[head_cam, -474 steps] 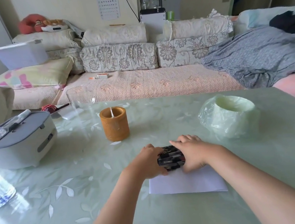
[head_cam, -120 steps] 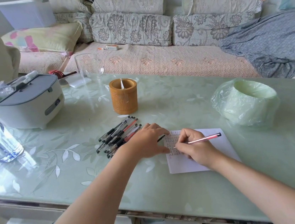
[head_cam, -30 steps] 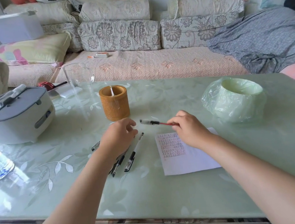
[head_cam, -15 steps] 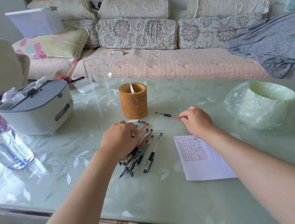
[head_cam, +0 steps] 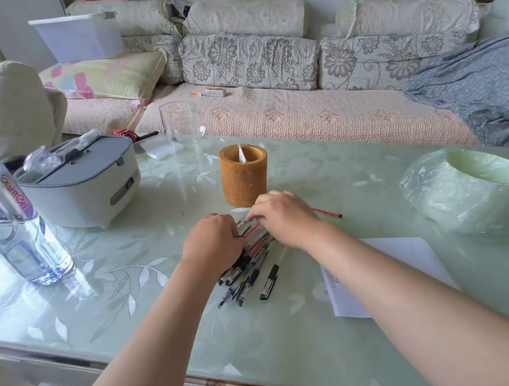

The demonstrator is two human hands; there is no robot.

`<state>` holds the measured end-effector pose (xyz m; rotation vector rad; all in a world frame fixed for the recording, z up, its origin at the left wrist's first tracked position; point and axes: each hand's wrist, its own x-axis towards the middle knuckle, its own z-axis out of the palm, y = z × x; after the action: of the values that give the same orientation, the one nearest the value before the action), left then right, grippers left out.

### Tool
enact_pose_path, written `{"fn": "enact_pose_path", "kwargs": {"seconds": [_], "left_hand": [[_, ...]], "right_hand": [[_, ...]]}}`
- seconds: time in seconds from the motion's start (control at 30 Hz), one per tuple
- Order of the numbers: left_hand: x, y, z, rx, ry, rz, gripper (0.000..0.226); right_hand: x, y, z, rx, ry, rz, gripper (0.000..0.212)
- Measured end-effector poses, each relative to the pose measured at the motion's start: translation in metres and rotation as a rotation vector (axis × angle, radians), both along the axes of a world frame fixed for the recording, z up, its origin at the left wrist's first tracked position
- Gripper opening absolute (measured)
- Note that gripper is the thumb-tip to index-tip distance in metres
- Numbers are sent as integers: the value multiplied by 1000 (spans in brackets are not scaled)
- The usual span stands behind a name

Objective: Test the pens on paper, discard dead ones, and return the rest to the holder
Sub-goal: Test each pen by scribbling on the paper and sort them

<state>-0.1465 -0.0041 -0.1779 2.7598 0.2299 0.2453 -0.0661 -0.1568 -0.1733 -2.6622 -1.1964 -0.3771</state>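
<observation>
Several black and red pens (head_cam: 253, 273) lie in a loose pile on the glass table, in front of the brown cylindrical pen holder (head_cam: 245, 178). My left hand (head_cam: 213, 246) lies on the far end of the pile with its fingers curled over the pens. My right hand (head_cam: 281, 215) meets it there and holds a red pen (head_cam: 328, 213), whose rear end sticks out to the right. What the fingertips of both hands touch is hidden. The white test paper (head_cam: 411, 257) lies to the right, partly under my right forearm. A bin lined with a pale green bag (head_cam: 470, 188) stands at the far right.
A water bottle (head_cam: 9, 216) and a grey-lidded appliance (head_cam: 85, 181) stand at the left. An empty glass (head_cam: 182, 128) is behind the holder. The table's front edge (head_cam: 206, 381) runs below my arms. A sofa with cushions lies beyond.
My right hand has carried the red pen left to the far end of the pile, beside my left hand. The camera moved closer and to the left.
</observation>
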Motion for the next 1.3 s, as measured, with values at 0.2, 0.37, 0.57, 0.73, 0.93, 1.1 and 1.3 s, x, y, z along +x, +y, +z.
{"fn": "enact_pose_path", "kwargs": {"seconds": [0.2,0.37,0.57,0.73,0.93,1.1,1.3], "left_hand": [[-3,-2,5,19,15,24,8],[-3,-6,8,111,7,28,11],[-4,-7,4,236,-23,40,20],[-6,-5,7,154,7,35,20],[-4,-5,8,184,27,43,11],[-6,-5,15,148,-133,38,16],[-13,-7,20,-107,-160,47,13]], "right_hand": [[-1,7,-6,-115,-69,32,32],[-1,7,-6,-165,-119,60,23],[1,6,-10,-129,-51,79,9],[2,5,-12,-95,30,62,10],[1,2,-7,-87,103,74,15],[-3,0,-3,-1,114,76,14],[-15,-12,13,133,170,7,4]]}}
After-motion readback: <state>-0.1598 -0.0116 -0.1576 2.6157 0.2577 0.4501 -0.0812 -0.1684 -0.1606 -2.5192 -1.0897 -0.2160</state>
